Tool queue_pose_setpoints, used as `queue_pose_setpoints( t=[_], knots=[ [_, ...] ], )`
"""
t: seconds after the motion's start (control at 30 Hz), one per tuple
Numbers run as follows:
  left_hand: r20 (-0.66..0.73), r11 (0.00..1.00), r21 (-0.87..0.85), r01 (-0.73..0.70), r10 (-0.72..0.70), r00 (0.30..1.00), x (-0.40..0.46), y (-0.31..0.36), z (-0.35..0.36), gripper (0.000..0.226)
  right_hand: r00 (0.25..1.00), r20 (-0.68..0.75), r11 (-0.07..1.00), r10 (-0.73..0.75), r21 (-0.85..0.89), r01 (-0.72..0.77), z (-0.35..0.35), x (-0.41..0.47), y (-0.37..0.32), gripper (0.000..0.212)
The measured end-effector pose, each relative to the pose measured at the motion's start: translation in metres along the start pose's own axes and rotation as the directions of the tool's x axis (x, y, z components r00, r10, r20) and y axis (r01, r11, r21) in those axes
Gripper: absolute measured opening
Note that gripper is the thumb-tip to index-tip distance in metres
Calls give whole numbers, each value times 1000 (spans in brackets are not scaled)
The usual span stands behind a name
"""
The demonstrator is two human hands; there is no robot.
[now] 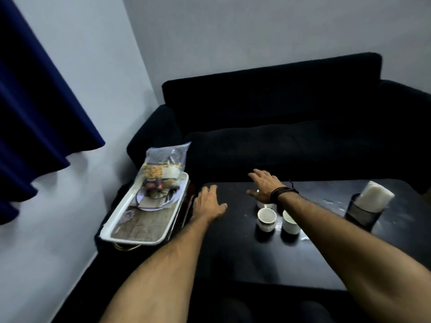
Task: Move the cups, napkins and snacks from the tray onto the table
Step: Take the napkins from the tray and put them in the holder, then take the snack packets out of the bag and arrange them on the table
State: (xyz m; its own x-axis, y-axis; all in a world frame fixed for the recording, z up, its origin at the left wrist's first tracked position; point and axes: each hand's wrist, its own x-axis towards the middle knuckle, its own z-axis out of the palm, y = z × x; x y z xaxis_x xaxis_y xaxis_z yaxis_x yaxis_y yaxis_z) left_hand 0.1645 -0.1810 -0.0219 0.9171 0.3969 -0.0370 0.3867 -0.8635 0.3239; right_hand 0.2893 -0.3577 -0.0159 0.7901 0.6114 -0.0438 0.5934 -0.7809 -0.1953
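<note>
Left hand (pixel 208 203): grip wide, fingers spread, palm down, holding nothing. It hovers over the left edge of the bench (pixel 233 252), between the tray (pixel 130 240) and the cups. Right hand (pixel 264 186): grip wide as well, fingers splayed and empty, palm down above the far part of the bench, directly over the cup group. A dark banded bracelet (pixel 283 193) sits on the right wrist.

Cups: three stand on the bench, close together, just below the right hand. The patterned cup (pixel 266 219) is nearest the left hand; a plain white cup (pixel 290 222) stands just beside it, partly covered by the right forearm; a third cup (pixel 262 204) lies behind them, mostly hidden by the right wrist.

Tray: white rim, patterned floor, placed off the left edge of the bench on a dark support. The clear snack bag (pixel 163 166) rests at the tray's far end, leaning beyond the rim. Below the bag, dark items lie on a plate (pixel 154 207); they are too blurred to identify.

Right of the cups, well apart, a dark mesh holder (pixel 360 212) on the bench carries a white roll (pixel 375 194), tilted. A dark sofa (pixel 279 113) stands behind the bench.
</note>
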Motion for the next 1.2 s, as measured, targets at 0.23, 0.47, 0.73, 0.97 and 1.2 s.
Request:
queue_pose_setpoints(
  t=[0.23, 0.47, 0.73, 0.97, 1.2],
  knots=[
    [-71, 986, 10, 168, -167, 984, -7, -109, -15, 81, 992, 78, 995, -98, 13, 97, 18, 42, -90, 72],
    [-9, 955, -18, 296, -296, 955, 11, -171, -1, 97, 974, 146, 985, -175, 26, 173, 56, 88, -153, 75],
    [104, 931, -35, 362, -357, 928, 63, -195, 24, 98, 984, 67, 948, -167, 287, 142, 85, 150, -189, 61],
    [105, 930, 19, 368, -368, 924, 74, -209, 63, 110, 999, 43, 819, 18, 573, -39, 101, 215, -220, 65],
    [98, 934, 69, 350, -355, 930, 78, -212, 69, 103, 949, 252, 446, 188, 840, -311, 116, 250, -243, 90]
  ],
)
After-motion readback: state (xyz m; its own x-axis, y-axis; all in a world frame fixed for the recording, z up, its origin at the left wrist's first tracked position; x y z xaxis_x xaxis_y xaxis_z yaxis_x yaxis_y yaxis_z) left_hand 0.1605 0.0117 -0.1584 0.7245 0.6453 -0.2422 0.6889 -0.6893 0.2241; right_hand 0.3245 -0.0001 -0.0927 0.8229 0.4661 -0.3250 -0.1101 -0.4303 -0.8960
